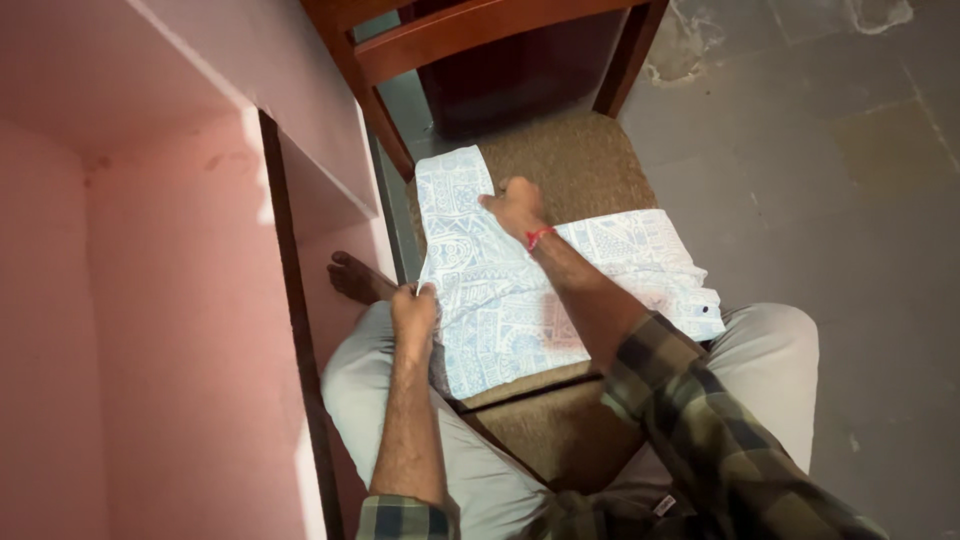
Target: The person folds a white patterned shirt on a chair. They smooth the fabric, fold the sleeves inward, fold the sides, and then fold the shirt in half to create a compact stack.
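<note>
The pink wall (180,300) crowds the left of the frame and the chair back (470,35) blocks the top, while bare floor (830,180) lies open at right.

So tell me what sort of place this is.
Probably a room in a home. A wooden chair with a woven seat stands on a worn stone floor beside a pink wall, and the hands press a patterned white-and-blue cloth flat on that seat.

I see the cloth (500,290) spread on the chair seat (590,160) — my left hand (413,312) at its near left edge, my right hand (515,205) farther back on it; a wall (180,300) stands left — floor (850,200) right.
</note>
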